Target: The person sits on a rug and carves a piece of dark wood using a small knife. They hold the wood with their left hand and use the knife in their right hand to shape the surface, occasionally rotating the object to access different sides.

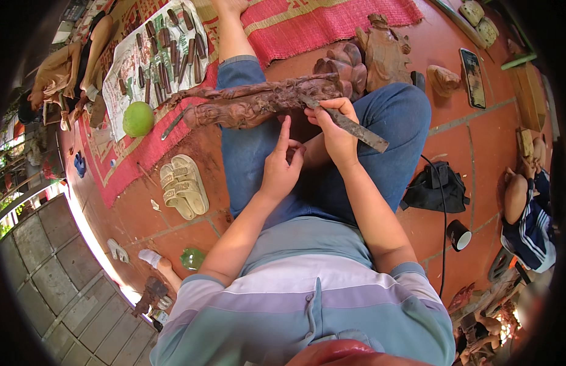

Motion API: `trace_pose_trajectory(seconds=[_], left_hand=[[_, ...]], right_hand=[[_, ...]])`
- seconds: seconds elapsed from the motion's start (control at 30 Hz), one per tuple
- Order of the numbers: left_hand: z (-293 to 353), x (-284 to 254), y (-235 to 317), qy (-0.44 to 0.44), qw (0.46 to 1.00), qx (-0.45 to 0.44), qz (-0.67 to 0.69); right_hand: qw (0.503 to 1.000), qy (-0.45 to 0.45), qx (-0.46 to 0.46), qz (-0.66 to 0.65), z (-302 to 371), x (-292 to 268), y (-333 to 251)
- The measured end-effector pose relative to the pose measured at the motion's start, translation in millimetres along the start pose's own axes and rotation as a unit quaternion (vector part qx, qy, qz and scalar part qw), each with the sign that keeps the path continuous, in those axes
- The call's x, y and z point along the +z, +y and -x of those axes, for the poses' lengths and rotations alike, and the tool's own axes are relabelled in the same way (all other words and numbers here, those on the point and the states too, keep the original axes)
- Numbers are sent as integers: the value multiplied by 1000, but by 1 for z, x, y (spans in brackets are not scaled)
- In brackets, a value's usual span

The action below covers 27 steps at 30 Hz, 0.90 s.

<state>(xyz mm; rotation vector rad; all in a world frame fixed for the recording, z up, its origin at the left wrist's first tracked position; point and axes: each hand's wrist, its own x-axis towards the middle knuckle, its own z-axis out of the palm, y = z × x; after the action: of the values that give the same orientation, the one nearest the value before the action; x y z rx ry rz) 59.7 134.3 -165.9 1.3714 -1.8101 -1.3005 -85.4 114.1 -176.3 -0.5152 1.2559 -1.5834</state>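
A long brown wood carving [246,110] with knobbly relief lies across my lap, one end over my left leg. My right hand [339,131] is closed around a flat grey metal carving tool [363,133], whose far tip rests at the carving's surface; its exact kind I cannot make out. Just below the carving is my left hand [283,163], index finger stretched toward the wood and the other fingers partly bent, with nothing visible in it. Whether that fingertip touches the carving I cannot tell.
Several dark-handled carving tools [164,58] lie on a white printed sheet [121,73], beside a green round fruit [138,119]. Beige sandals [184,186] lie left. To the right are a phone [472,78], a black bag [436,188] with a cable, and a mug [458,235]. Other people sit at both sides.
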Motion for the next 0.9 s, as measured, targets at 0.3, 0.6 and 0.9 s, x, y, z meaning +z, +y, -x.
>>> trace_pose_trajectory(seconds=[0.3, 0.6, 0.9], left_hand=[[-14, 15, -4, -50, 998, 9, -22], [-23, 17, 2, -69, 994, -40, -71], [-19, 25, -1, -39, 999, -20, -27]], right_hand=[[979, -23, -121, 164, -2, 2, 17], [988, -67, -113, 86, -9, -5, 26], [979, -68, -146, 126, -10, -4, 23]])
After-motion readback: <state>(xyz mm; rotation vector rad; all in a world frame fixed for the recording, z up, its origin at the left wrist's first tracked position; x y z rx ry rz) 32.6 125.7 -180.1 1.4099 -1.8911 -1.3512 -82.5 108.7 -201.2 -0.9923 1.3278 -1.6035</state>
